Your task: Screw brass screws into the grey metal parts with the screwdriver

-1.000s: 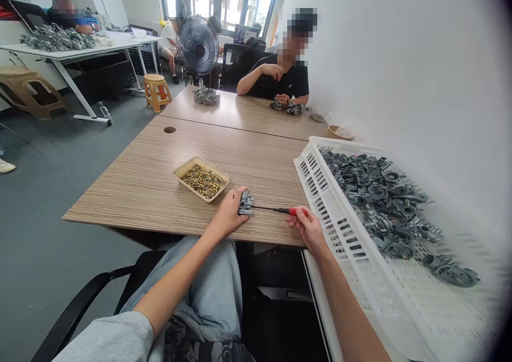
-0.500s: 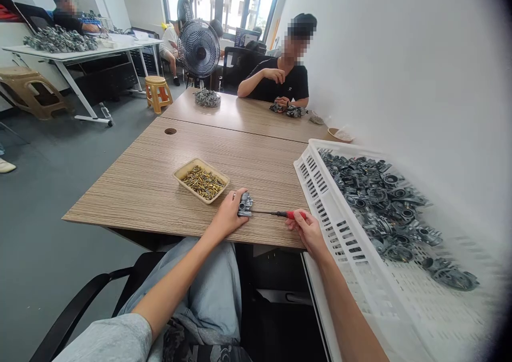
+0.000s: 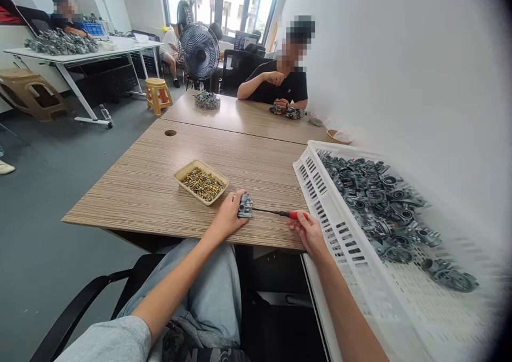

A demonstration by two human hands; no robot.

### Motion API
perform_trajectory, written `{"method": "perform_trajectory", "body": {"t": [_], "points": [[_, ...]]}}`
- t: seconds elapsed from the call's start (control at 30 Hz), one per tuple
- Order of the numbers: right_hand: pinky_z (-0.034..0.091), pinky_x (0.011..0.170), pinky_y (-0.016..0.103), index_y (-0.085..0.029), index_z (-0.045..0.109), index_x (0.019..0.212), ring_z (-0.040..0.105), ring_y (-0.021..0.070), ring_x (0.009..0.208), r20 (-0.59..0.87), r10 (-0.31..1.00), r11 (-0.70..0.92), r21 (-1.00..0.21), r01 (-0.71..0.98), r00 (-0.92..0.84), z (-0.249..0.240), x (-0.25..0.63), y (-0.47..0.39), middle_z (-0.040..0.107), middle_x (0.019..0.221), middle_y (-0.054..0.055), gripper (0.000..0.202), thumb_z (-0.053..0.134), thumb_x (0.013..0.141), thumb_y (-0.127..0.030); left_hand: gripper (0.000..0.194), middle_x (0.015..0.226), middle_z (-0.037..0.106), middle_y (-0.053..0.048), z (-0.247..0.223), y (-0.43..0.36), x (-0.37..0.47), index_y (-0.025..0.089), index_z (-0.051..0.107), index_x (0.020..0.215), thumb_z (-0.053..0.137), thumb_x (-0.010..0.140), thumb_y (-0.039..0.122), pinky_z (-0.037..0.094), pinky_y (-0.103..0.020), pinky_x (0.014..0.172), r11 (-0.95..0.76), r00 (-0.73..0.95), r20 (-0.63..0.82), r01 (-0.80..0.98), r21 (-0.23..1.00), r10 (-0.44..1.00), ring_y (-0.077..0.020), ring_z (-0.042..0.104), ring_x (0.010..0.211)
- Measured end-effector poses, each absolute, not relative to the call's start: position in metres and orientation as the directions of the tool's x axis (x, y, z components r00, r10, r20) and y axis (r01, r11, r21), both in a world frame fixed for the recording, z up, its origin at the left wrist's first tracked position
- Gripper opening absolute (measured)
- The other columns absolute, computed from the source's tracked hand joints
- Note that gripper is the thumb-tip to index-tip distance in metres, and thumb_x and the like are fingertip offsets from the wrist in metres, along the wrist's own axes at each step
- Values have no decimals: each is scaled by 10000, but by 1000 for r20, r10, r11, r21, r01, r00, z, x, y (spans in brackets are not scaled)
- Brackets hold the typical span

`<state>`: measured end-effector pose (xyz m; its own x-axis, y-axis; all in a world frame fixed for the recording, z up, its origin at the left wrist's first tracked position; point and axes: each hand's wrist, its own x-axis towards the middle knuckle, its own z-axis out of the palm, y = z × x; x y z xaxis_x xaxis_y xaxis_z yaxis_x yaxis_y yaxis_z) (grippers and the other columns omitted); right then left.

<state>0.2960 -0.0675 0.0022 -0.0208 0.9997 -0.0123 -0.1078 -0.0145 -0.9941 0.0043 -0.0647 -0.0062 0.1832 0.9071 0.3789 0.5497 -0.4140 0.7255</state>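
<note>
My left hand (image 3: pixel 229 216) is closed around a grey metal carburetor body (image 3: pixel 245 206), holding it on the table near the front edge. In my right hand (image 3: pixel 309 232) is a screwdriver (image 3: pixel 294 214) with a red and black handle, gripped between thumb and fingers. Its thin dark shaft runs left, level with the table, and the tip meets the right side of the carburetor body; the exact contact point is too small to make out. Just beyond my left hand stands a cream tray (image 3: pixel 196 194) filled with small brass-coloured parts.
To the right, a white slotted crate (image 3: pixel 322 204) holds many carburetor bodies (image 3: pixel 376 194). Across the wood-grain table (image 3: pixel 136 181) sits a person (image 3: pixel 276 82) with metal parts in front. A pile of metal parts (image 3: pixel 207 100) lies at the far left, near a fan (image 3: pixel 199 50).
My right hand and the screwdriver have shifted very slightly to the right. The carburetor body stays in my left hand. The person at the far left table has moved an arm.
</note>
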Motion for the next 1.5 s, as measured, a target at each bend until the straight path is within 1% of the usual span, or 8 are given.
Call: {"method": "perform_trajectory", "body": {"t": [0.3, 0.5, 0.77, 1.0, 1.13, 1.2, 1.37, 1.5], "points": [[533, 624, 272, -211, 777, 898, 635, 164, 688, -10, 1000, -11, -988, -153, -2, -2, 299, -65, 723, 767, 57, 367, 812, 834, -571, 767, 1284, 543, -100, -6, -65, 6, 244, 411, 1458, 690, 754, 123, 493, -400, 1063, -402, 173, 370, 541, 739, 913, -255, 576, 1183], [534, 625, 262, -214, 776, 904, 644, 163, 703, -17, 1000, -17, -987, -158, -5, -3, 298, -66, 722, 769, 50, 368, 829, 822, -569, 762, 1267, 552, -95, -6, -64, 5, 244, 411, 1458, 693, 758, 140, 499, -402, 1056, -396, 176, 360, 540, 743, 916, -258, 580, 1186], [534, 609, 269, -207, 772, 889, 639, 163, 673, -15, 1000, -15, -990, -144, 2, -2, 297, -65, 725, 747, 54, 408, 825, 809, -604, 739, 1267, 566, -103, -8, -64, 5, 236, 426, 1448, 683, 762, 140, 499, -410, 1057, -420, 180, 388, 543, 727, 904, -265, 581, 1192], [523, 576, 272, -197, 744, 876, 629, 157, 609, 1, 1000, 1, -996, -92, 4, -4, 297, -65, 729, 725, 59, 440, 812, 809, -626, 744, 1267, 563, -99, -7, -64, 5, 247, 416, 1448, 680, 762, 137, 495, -408, 1059, -417, 176, 386, 538, 733, 905, -265, 578, 1207], [475, 510, 255, -189, 730, 821, 585, 139, 532, -8, 1000, -7, -997, -71, 3, -5, 296, -65, 712, 650, 52, 465, 799, 809, -649, 743, 1270, 555, -102, -8, -63, 4, 236, 415, 1447, 687, 763, 142, 495, -405, 1055, -410, 179, 376, 535, 739, 909, -268, 579, 1208], [468, 505, 256, -190, 727, 814, 581, 138, 523, -4, 1000, -4, -998, -65, 1, -5, 296, -65, 713, 646, 53, 468, 789, 816, -654, 745, 1264, 553, -94, -7, -63, 4, 244, 415, 1446, 691, 762, 139, 496, -402, 1052, -411, 179, 377, 535, 738, 909, -264, 582, 1198], [511, 578, 296, -207, 733, 902, 630, 172, 602, 8, 998, 4, -997, -78, -60, 0, 295, -66, 741, 737, 65, 429, 757, 855, -633, 739, 1252, 553, -89, -6, -64, 4, 243, 419, 1441, 695, 764, 133, 497, -403, 1047, -417, 181, 383, 537, 733, 906, -254, 582, 1165], [517, 612, 312, -232, 707, 1036, 645, 190, 649, 4, 994, -9, -993, -119, -105, 1, 298, -67, 749, 791, 55, 359, 755, 880, -552, 753, 1234, 559, -79, -6, -64, 5, 256, 423, 1438, 705, 752, 127, 501, -392, 1040, -419, 181, 386, 544, 727, 904, -247, 584, 1156]]}}
